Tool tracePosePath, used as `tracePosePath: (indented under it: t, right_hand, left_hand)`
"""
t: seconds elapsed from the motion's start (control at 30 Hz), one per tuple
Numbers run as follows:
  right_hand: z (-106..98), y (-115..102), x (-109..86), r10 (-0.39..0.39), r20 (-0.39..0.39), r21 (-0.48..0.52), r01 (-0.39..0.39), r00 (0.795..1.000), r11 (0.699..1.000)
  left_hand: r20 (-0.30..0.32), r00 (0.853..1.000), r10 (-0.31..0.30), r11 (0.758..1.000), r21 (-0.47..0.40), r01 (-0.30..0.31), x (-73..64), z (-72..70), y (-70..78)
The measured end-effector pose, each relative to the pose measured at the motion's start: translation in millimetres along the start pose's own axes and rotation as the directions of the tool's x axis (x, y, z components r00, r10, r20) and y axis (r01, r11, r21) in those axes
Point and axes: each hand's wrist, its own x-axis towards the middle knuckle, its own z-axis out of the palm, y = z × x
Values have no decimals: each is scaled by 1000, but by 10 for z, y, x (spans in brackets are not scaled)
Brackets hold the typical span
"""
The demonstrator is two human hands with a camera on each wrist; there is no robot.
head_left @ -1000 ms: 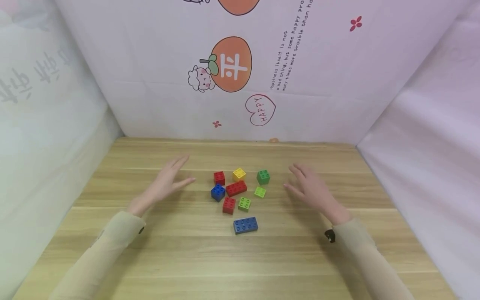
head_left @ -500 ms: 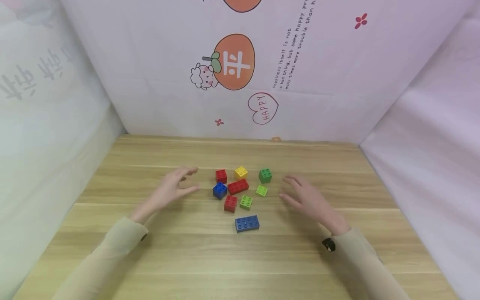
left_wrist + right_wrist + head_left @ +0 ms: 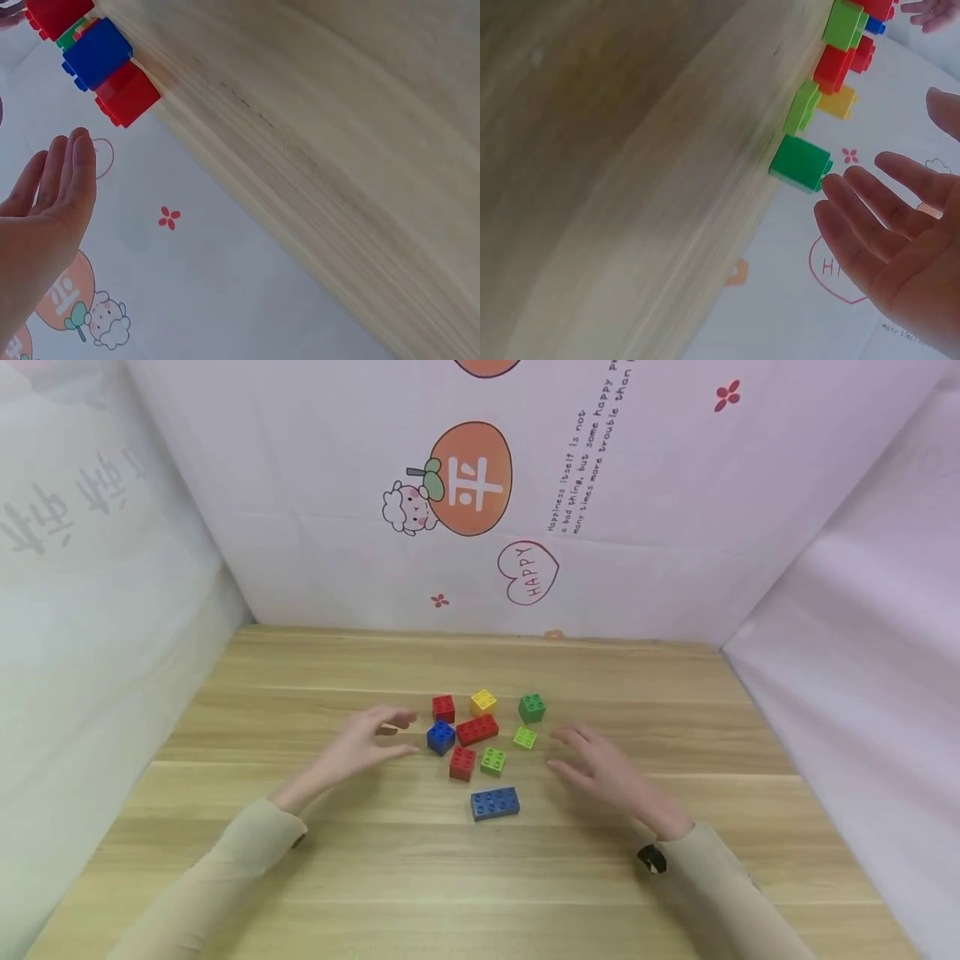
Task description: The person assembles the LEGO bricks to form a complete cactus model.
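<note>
My left hand (image 3: pixel 365 743) hovers just left of the square blue brick (image 3: pixel 441 737), its thumb and fingers parted around bare air. To the right of the bricks, my right hand (image 3: pixel 603 770) also has its fingers extended, nearest the thin lime brick (image 3: pixel 525 738). Around the blue brick lie a red square brick (image 3: pixel 443 708) behind it, a long red brick (image 3: pixel 477 729) beside it and another red square brick (image 3: pixel 462 764) in front. A yellow brick (image 3: pixel 483 702) and a green brick (image 3: pixel 801 163) sit at the back. Neither hand touches a brick.
A second lime brick (image 3: pixel 492 761) lies mid-group, and a long blue brick (image 3: pixel 495 803) lies nearer the front. The wooden table (image 3: pixel 480 877) meets a printed white cloth wall (image 3: pixel 337 560) at the back, with cloth walls on both sides.
Both hands have moved inward toward the bricks, the left one rightward and the right one leftward and slightly nearer the front. The bricks keep their places on the table; the head view shifts slightly.
</note>
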Motion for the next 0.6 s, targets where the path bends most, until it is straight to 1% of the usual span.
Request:
tracePosePath:
  t: [0.13, 0.27, 0.47, 0.6]
  right_hand:
    - [15, -41, -15, 4, 37, 33, -6, 999, 999]
    - [43, -80, -21, -36, 52, 75, 32, 998, 997]
    - [112, -135, -35, -89, 66, 72, 84, 994, 994]
    - [149, -175, -38, -117, 70, 94, 110, 991, 989]
  left_hand:
    - [34, 999, -7, 999, -31, 8, -1, 52, 13]
    - [69, 997, -15, 999, -47, 19, -7, 92, 39]
    - [115, 993, 13, 998, -68, -5, 1, 160, 75]
    - [134, 991, 30, 997, -77, -20, 18, 224, 89]
